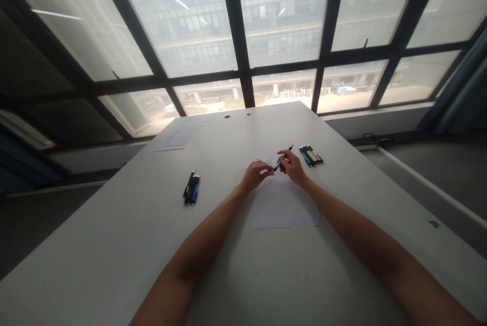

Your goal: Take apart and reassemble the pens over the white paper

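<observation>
My right hand (292,167) grips a dark pen (282,159) with some green on it, held at a slant above a white sheet of paper (287,206). Thumb and fingers of my left hand (255,175) come together at the pen's lower end and appear to pinch it; the exact contact is too small to make out. The sheet lies flat on the table under both hands, its top part partly covered by them.
Several dark and blue pens (191,189) lie grouped on the left. Another row of pens (311,155), some green and yellow, lies just right of my right hand. Printed papers (178,135) rest at the far left of the white table (228,275). Windows stand beyond its far edge.
</observation>
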`<state>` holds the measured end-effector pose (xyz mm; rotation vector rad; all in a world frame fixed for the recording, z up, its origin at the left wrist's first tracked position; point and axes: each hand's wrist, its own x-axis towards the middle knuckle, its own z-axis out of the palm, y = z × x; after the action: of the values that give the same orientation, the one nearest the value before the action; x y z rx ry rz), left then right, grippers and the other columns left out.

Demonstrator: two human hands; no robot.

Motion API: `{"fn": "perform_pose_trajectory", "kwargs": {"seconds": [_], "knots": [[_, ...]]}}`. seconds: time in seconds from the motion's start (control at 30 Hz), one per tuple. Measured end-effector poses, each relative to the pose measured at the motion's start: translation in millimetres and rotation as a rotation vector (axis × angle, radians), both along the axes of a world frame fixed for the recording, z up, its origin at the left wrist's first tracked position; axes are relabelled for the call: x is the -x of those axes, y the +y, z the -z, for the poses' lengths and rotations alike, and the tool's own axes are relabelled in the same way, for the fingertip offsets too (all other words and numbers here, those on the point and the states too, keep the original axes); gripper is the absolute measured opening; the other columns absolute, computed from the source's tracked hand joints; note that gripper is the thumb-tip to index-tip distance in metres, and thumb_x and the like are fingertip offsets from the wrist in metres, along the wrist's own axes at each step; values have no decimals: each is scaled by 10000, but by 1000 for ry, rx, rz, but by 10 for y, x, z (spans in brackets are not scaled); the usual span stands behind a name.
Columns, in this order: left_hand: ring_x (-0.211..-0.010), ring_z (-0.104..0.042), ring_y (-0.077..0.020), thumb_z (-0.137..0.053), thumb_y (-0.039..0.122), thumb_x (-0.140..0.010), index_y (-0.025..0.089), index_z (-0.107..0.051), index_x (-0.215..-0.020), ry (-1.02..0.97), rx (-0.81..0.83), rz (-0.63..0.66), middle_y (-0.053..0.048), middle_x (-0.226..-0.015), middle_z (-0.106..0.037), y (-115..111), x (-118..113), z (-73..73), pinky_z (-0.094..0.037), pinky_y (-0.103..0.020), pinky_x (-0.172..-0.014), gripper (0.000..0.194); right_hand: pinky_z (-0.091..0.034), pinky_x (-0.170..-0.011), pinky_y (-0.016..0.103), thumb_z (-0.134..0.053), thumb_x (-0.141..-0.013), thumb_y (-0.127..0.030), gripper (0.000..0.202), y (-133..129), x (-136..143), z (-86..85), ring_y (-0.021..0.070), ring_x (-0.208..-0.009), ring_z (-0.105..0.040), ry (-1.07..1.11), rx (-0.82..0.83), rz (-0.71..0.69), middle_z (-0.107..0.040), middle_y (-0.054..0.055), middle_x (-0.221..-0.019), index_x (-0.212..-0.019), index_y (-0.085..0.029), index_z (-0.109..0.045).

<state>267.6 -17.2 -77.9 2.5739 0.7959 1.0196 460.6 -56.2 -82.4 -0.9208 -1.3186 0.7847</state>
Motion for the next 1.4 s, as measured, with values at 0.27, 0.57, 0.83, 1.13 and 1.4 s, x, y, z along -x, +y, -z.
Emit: {"fn": "perform_pose_trajectory", "kwargs": {"seconds": [0.27, 0.57, 0.83, 1.13, 1.4], "knots": [[-894, -663, -181, -615, 343, -925, 230, -744, -896, 43, -34, -102, -34, -923, -756, -33, 1, -43, -472, -331, -895, 174, -366, -434, 192, -516, -864, -334, 645, 32, -57, 41, 81, -476, -402, 71, 10, 90, -540, -58, -713, -1471, -262, -308], [-1061, -615, -218, -644, 353, -866, 272, -745, -1012, 252, -31, -262, -34, -1088, -719, -66, 23, -33, -443, -380, -992, 195, -332, -453, 194, -541, -855, -312, 697, 59, -83, 35, 100, -496, -357, 13, -56, 206, -361, -105, -605, -1488, -209, -269], [-1075, -615, -217, -569, 309, -888, 252, -737, -1025, 329, 33, -361, -45, -1136, -699, -10, 47, -9, -457, -358, -1012, 224, -436, -499, 228, -635, -791, -423, 378, 233, -361, 49, 116, -563, -516, 118, -40, 558, -552, -27, -692, -1034, -135, -612], [-1107, -609, -208, -544, 303, -890, 223, -702, -1086, 320, 14, -365, -61, -1186, -682, 29, 57, 51, -443, -323, -1039, 264, -454, -550, 270, -554, -841, -453, 456, 438, -1136, -277, 159, -609, -556, 144, 26, 944, -646, 47, -677, -999, -66, -736], [-1098, -612, -227, -553, 300, -884, 218, -699, -1069, 319, 9, -366, -71, -1176, -680, 23, 60, 61, -458, -360, -1024, 250, -511, -745, 292, -679, -777, -302, 303, 437, -1593, -140, 254, -842, -688, -439, 420, 858, -753, 166, -891, -952, -76, -776]]}}
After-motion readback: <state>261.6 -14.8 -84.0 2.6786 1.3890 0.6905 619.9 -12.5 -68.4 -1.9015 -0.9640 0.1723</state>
